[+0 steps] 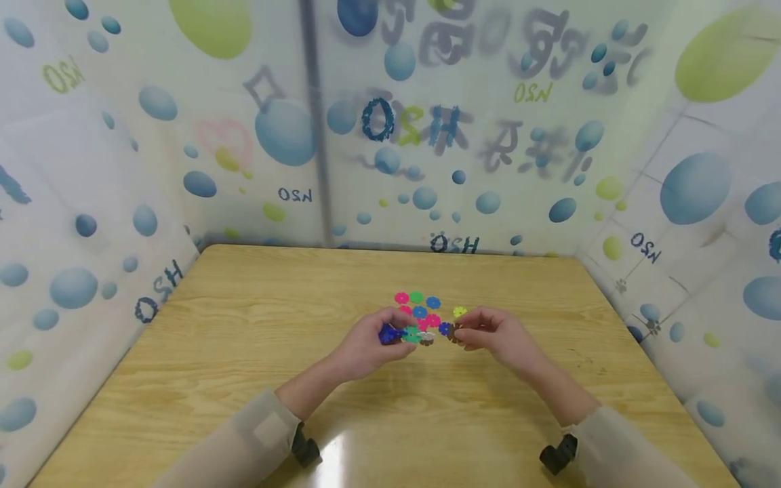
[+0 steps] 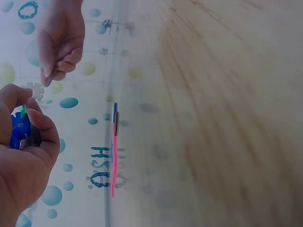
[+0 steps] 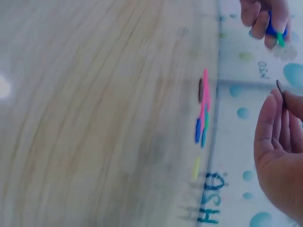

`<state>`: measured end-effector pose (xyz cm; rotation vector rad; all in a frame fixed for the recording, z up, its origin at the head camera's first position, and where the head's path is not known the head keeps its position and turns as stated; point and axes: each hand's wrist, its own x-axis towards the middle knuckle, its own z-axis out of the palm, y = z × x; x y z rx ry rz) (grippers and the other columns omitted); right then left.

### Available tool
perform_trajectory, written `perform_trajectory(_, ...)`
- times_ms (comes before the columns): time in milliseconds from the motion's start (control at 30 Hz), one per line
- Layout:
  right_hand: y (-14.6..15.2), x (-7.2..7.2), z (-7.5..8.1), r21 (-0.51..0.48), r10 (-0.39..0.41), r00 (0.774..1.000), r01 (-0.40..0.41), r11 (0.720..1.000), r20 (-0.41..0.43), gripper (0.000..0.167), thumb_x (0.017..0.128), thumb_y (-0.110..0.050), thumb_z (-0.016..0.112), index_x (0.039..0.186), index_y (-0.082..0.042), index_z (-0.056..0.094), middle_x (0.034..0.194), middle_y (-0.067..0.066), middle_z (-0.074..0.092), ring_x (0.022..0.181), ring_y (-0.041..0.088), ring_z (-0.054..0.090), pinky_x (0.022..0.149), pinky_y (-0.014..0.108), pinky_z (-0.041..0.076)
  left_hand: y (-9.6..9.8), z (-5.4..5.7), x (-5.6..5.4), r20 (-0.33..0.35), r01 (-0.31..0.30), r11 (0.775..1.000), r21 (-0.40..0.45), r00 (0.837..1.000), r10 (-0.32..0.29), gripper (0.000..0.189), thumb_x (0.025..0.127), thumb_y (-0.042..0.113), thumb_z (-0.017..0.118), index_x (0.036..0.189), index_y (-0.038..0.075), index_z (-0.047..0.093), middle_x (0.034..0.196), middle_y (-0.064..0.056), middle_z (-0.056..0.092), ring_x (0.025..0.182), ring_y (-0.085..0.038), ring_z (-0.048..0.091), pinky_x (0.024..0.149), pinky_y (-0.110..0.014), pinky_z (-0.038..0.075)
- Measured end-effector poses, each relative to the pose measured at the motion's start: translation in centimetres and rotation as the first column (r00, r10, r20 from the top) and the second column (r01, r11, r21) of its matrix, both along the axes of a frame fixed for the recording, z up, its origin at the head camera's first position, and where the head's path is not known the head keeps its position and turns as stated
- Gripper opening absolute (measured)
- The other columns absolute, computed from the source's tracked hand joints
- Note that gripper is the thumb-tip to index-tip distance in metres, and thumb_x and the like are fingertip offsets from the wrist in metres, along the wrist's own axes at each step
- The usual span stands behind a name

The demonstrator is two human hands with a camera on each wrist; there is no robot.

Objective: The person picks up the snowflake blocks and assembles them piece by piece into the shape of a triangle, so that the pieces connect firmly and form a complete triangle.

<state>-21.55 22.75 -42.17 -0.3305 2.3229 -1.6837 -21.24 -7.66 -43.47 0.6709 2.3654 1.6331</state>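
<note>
The left hand (image 1: 366, 349)'s fingers are pinching a cluster (image 1: 411, 334); opposite them, the right hand (image 1: 503, 340)'s fingers are pinching a brown disc (image 1: 452, 332), apart from it. Some joining seems done, the brown disc not yet attached; the cluster is looking notched, in blue, green and white. Beyond the fingers, pink, green, blue and yellow discs (image 1: 433, 320) are lying loose on the bench (image 1: 262, 318).
</note>
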Motion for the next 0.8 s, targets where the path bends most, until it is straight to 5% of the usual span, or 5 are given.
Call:
perform_trajectory(233, -1.5, 1.1, 0.7, -0.072, 0.028, 1.0, -0.028, 0.997, 0.01, 0.032, 0.105, -0.021, 0.076, 0.127, 0.002, 0.07, 0.115, 0.012, 0.081, 0.098, 0.018, 0.077, 0.088, 0.03, 0.065, 0.1, -0.1, 0.0, -0.009, 0.007, 1.0, 0.005, 1.0, -0.007, 0.034, 0.1, 0.019, 0.082, 0.131, 0.012, 0.071, 0.128, -0.01, 0.07, 0.117, -0.022, 0.066, 0.099, -0.033, 0.06)
perform_trajectory(800, -2.2, 1.5, 0.5, -0.115, 0.025, 0.997, -0.016, 0.993, 0.08, 0.033, 0.107, -0.021, 0.074, 0.129, 0.002, 0.068, 0.109, 0.002, 0.082, 0.099, 0.015, 0.077, 0.088, 0.031, 0.065, 0.2, 0.0, 0.2, -0.01, 0.025, 1.0, 0.016, 1.0, -0.025, 0.032, 0.1, 0.017, 0.082, 0.129, 0.009, 0.071, 0.124, -0.011, 0.07, 0.11, -0.018, 0.065, 0.09, -0.024, 0.058)
